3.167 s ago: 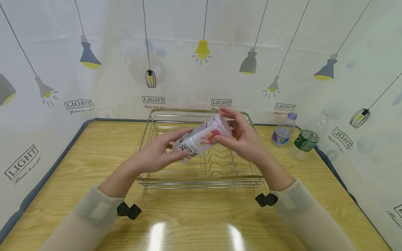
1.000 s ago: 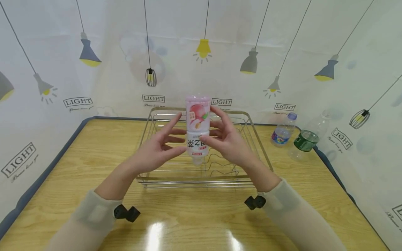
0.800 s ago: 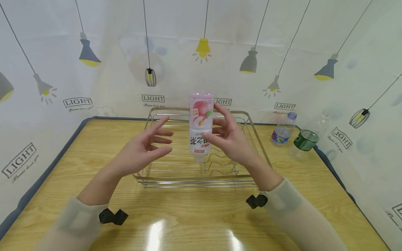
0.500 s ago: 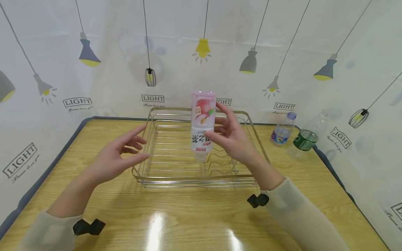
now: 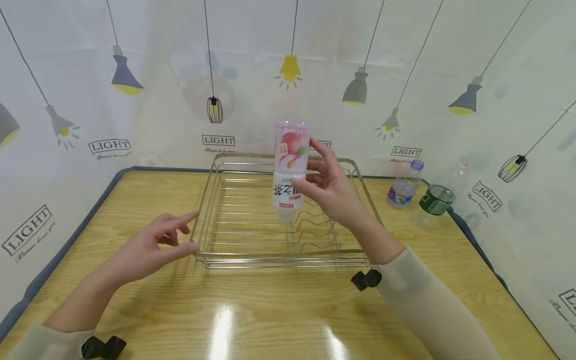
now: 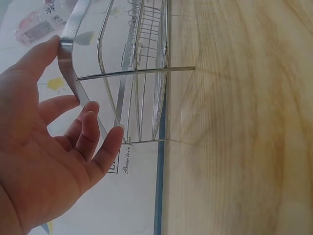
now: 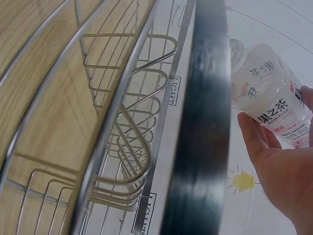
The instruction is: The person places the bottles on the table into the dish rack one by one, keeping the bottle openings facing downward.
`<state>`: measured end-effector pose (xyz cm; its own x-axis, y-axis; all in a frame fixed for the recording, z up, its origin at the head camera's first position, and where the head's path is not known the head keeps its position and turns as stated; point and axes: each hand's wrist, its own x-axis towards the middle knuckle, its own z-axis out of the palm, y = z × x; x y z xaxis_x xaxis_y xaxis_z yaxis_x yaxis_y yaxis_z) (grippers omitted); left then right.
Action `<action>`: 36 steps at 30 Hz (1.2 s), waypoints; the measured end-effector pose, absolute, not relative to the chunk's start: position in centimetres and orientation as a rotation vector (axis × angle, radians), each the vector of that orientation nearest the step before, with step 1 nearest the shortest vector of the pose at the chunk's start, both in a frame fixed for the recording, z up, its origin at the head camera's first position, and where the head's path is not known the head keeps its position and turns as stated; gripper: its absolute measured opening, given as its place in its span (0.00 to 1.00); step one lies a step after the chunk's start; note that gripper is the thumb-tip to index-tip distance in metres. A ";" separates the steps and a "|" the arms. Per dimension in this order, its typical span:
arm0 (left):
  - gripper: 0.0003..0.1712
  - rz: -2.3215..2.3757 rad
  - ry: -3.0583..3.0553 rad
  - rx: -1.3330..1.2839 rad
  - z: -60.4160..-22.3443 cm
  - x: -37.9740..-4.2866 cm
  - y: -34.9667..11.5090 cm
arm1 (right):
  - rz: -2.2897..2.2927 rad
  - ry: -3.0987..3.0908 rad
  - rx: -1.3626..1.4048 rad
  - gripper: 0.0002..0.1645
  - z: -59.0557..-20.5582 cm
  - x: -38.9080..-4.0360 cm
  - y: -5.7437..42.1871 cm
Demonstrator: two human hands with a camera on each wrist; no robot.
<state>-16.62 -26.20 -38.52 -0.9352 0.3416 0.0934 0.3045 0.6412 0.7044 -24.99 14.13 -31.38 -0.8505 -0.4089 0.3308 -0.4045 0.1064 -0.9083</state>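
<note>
My right hand [image 5: 335,192] grips a clear plastic tea bottle [image 5: 290,150] with a pink-and-white peach label. The bottle is upside down, neck lowermost, raised over the wire dish rack [image 5: 245,255]. In the right wrist view, the bottle [image 7: 274,98] appears beyond the rack's broad metal rim [image 7: 205,117]. My left hand [image 5: 150,245] is at the rack's front left corner, with thumb and index finger extended. From the left wrist, the thumb and forefinger of that hand [image 6: 54,152] seem to touch the rim, while the other fingers are loosely bent.
Two more plastic bottles stand at the table's back right: one with a purple neck [image 5: 405,185], one with a green label [image 5: 436,200]. A lamp-patterned sheet [image 5: 252,75] hangs behind the wooden table [image 5: 270,305]. Wavy wire dividers [image 5: 315,232] fill the rack's right part.
Both hands were on the tilted bottle; it was turned upside down. My left hand then came off it and moved left and down to the rack's corner. My right hand raised the bottle slightly.
</note>
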 end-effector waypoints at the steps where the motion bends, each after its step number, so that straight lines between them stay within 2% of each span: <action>1: 0.41 1.187 2.802 0.558 -38.5 -16.6 -26.2 | -1.915 2.335 -0.857 0.54 -31.3 -25.0 14.1; 12: 0.39 1.226 2.763 0.541 -38.4 -16.5 -26.1 | -1.946 2.343 -0.905 0.53 -28.8 -26.0 12.4; 22: 0.39 1.277 2.702 0.507 -38.9 -16.9 -26.0 | -2.053 2.265 -0.910 0.52 -26.6 -28.4 9.6; 36: 0.40 1.263 2.696 0.500 -38.7 -16.7 -26.1 | -2.088 2.264 -0.853 0.52 -27.9 -32.9 5.3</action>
<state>-16.74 -26.09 -38.66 -0.9378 0.3460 0.0282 0.2432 0.5967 0.7647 -32.90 5.33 -27.88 -0.8562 -0.3421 0.3872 -0.4135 0.0044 -0.9105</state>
